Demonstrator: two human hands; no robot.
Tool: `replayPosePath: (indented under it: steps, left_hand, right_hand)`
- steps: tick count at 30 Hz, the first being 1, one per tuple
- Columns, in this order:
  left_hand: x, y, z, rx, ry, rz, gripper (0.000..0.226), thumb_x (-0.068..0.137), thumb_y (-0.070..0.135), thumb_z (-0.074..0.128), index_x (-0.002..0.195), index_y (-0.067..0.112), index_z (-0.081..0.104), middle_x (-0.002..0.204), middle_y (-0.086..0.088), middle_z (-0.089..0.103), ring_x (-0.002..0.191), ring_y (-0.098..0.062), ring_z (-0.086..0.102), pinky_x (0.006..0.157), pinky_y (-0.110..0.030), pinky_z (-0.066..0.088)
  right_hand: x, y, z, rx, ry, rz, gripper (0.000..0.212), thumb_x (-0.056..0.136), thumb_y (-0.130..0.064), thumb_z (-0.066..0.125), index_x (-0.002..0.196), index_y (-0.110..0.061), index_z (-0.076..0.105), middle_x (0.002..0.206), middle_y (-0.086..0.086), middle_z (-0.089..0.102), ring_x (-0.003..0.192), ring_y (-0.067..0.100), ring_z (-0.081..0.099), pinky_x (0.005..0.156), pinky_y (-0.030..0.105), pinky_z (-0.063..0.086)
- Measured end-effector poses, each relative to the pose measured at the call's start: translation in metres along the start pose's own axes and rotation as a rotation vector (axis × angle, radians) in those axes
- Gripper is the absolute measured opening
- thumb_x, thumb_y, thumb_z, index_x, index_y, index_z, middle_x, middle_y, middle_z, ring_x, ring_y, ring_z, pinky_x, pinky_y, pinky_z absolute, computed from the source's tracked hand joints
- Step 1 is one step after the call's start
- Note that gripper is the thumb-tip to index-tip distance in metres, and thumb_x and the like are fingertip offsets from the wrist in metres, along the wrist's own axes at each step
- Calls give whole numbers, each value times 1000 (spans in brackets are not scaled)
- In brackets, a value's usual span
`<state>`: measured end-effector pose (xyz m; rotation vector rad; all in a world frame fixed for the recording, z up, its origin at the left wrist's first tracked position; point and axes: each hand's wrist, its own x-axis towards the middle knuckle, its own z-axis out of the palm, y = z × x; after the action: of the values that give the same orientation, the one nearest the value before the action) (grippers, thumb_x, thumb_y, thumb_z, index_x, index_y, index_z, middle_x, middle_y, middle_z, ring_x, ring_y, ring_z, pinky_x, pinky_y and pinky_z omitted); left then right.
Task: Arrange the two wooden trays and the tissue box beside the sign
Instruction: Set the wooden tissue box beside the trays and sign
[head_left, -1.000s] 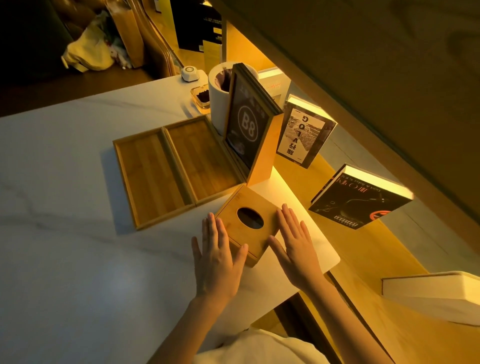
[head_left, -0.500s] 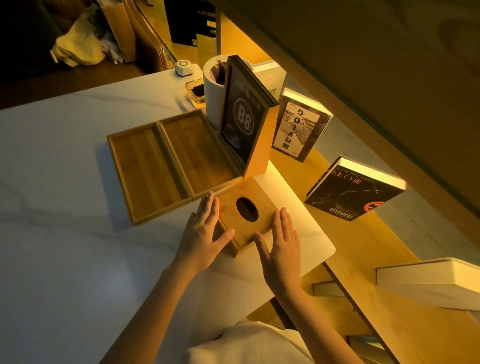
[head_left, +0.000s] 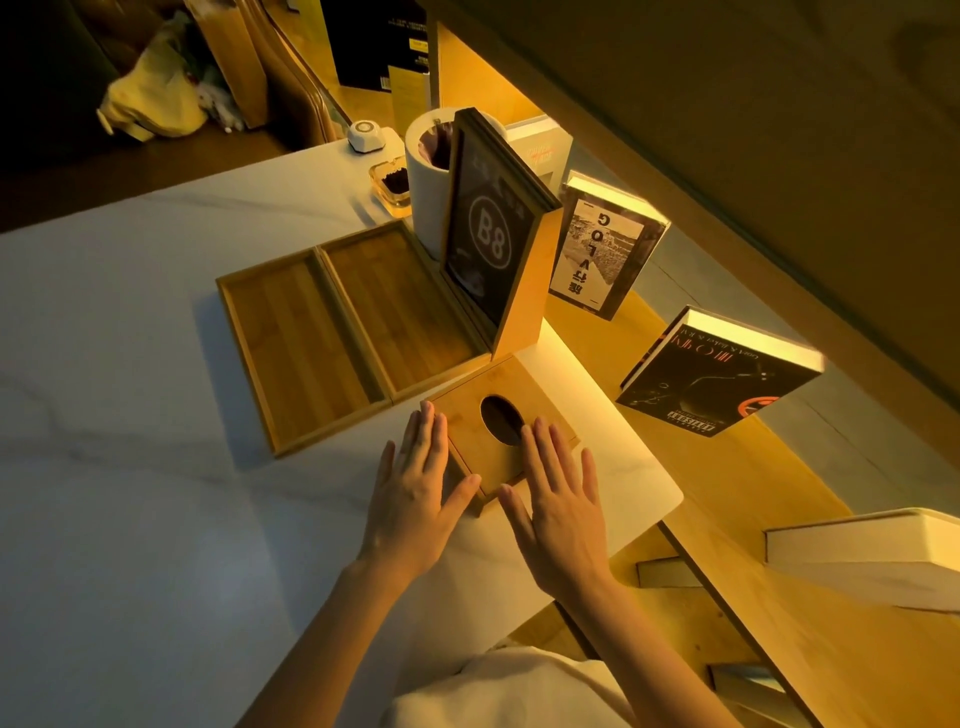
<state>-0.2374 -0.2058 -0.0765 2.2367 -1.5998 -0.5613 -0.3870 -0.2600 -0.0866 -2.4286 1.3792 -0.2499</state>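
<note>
Two shallow wooden trays lie side by side on the white marble table (head_left: 130, 519): the left tray (head_left: 296, 348) and the right tray (head_left: 395, 306), whose far side meets the sign. The sign (head_left: 491, 254) is a black "B8" panel on a slanted wooden stand. In front of it sits the wooden tissue box (head_left: 480, 418) with an oval hole on top. My left hand (head_left: 415, 499) lies flat against the box's left side. My right hand (head_left: 558, 499) rests flat on its near right edge, fingertips by the hole. Neither hand grips anything.
A white cylindrical bin (head_left: 428, 176), a glass ashtray (head_left: 392, 182) and a small white device (head_left: 363, 136) stand behind the sign. Books (head_left: 602, 254) (head_left: 717, 379) lean on the lit wooden ledge at right, and the table's rounded corner (head_left: 670, 499) is close to my right hand.
Both hands have stayed against the tissue box and shifted slightly on it; my right hand now lies further onto its top. The box sits closer under the sign than one second ago.
</note>
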Motion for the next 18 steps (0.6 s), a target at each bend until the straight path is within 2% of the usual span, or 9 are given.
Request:
replayPosePath:
  steps: [3,7,11,13,16,18]
  left_hand:
    - [5,1,-2,21,-19,16,90,59,79,-14,129,24,-18,143,3,-18,134,-12,-11,109,-33,0]
    - [18,3,-5,40,-34,30,89,57,79,-17,128,25,-20,142,4,-20,132,-11,-14,109,-33,0]
    - [31,7,-4,36,-56,43,88,59,79,-14,128,26,-21,142,5,-22,133,-11,-15,111,-34,2]
    - [37,10,-4,37,-65,46,83,69,75,-2,131,23,-20,142,5,-22,134,-11,-14,113,-36,4]
    - [48,17,-7,61,-103,47,76,84,58,23,138,19,-14,146,2,-22,138,-16,-12,115,-38,5]
    - [56,22,-8,88,-117,55,75,86,53,27,139,17,-12,152,-4,-16,140,-20,-10,115,-38,3]
  right_hand:
    - [3,0,0,2,-4,10,68,85,-65,4,141,-27,-1,151,-6,-2,139,20,-9,111,43,-9]
    - [12,2,-3,-5,27,25,68,86,-64,6,141,-25,3,151,-4,5,139,22,-1,110,45,-5]
    - [21,7,-5,-9,28,36,67,85,-63,7,141,-26,0,150,-6,1,140,19,-4,110,44,-10]
    - [26,13,-7,-15,22,28,67,86,-62,10,141,-26,-1,151,-7,-1,140,18,-7,111,44,-11]
    - [34,21,-10,-3,23,20,67,85,-61,12,141,-27,-1,151,-7,-2,140,17,-9,111,43,-11]
    - [40,26,-13,2,26,23,67,85,-61,12,141,-27,-1,151,-7,-2,140,16,-9,110,41,-13]
